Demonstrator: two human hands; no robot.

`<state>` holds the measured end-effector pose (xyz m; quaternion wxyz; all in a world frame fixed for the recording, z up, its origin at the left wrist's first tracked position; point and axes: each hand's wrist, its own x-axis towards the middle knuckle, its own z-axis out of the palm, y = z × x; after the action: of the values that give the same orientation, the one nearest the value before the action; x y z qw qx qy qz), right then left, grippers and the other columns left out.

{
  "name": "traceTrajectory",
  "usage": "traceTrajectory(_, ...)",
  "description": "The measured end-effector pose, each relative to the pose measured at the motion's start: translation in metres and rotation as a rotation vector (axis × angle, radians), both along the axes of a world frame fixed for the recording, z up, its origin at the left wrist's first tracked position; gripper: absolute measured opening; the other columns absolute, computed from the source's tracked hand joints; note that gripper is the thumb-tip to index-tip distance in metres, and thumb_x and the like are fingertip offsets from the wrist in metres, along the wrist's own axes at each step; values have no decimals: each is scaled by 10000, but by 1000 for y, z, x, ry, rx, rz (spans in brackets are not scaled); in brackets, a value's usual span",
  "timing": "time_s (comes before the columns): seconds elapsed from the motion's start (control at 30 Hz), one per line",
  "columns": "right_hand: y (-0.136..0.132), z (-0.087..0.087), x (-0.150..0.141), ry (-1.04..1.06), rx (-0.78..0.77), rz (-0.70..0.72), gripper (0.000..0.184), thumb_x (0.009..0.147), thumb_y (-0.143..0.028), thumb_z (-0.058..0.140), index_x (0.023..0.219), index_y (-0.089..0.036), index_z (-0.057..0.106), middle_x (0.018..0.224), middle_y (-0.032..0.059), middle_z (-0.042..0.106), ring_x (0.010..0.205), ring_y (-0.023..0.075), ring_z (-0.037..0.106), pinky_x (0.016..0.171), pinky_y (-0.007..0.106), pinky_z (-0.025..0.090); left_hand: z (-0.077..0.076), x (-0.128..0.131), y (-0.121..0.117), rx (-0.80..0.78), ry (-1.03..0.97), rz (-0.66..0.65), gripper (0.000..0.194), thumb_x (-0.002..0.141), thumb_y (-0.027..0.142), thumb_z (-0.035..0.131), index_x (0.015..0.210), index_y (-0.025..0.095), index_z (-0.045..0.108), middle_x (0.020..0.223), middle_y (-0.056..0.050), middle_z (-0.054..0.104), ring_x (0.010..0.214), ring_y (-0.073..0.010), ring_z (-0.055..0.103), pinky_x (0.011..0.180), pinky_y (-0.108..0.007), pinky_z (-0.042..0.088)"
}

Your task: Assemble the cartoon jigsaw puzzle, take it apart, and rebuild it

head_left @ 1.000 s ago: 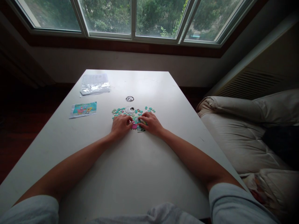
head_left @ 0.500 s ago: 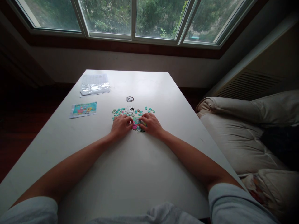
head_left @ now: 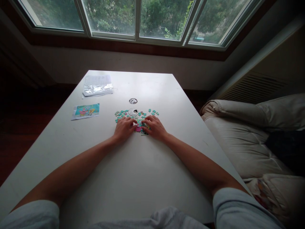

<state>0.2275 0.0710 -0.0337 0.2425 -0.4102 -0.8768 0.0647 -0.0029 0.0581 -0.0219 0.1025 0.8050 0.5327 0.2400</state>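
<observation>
A partly joined jigsaw puzzle (head_left: 138, 128), pink and teal, lies flat on the white table between my two hands. At its left edge, my left hand (head_left: 124, 128) has curled fingers, with thumb and index closed on the puzzle. My right hand (head_left: 155, 128) bends over the right side, its thumb and fingers gripping there and hiding part of the picture. Loose teal puzzle pieces (head_left: 121, 113) are spread just beyond my hands. Among them sits a round silvery object (head_left: 133, 112) with a dark spot, and a similar disc (head_left: 133, 100) lies farther back.
To the left on the table (head_left: 133, 178) lies a cartoon picture sheet (head_left: 86, 110). Behind it is a clear plastic bag (head_left: 98, 85) with paper. A cream padded sofa (head_left: 243, 140) stands along the right side, and a window (head_left: 135, 19) is beyond the table.
Both hands stay in nearly the same place on the puzzle. The whole view shifts very slightly; no piece has visibly moved.
</observation>
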Motion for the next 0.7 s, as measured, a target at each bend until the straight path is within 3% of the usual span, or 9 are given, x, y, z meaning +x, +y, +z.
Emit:
traceTrajectory(0.13,1,-2,1,6,-2,1,289,969,-416,620,1190,-245,693,1161,104,625,1108,275,534,980,442,445,4,-14,7,44,-21,12,215,956,236,540,1053,267,730,1066,-43,709,1064,-254,583,943,-409,398)
traceTrajectory(0.3,2,-4,3,25,25,10,291,971,-414,620,1194,-244,698,1169,108,633,1114,275,547,996,453,452,4,-30,14,18,31,22,165,919,276,613,1013,275,748,1067,-47,698,1080,-272,569,922,-412,414)
traceTrajectory(0.53,-4,0,-1,0,59,224,311,982,-414,612,1262,-289,668,1316,77,651,1274,274,513,1062,455,426,1,-32,16,47,85,-10,148,924,278,616,987,273,750,1074,-56,697,1059,-277,564,910,-416,408)
traceTrajectory(0.7,-8,1,-5,-45,51,274,322,993,-415,591,1274,-274,659,1339,89,641,1299,285,503,1058,458,413,2,-39,22,52,115,-30,210,934,212,573,994,285,760,1052,-44,713,1024,-265,570,887,-408,412)
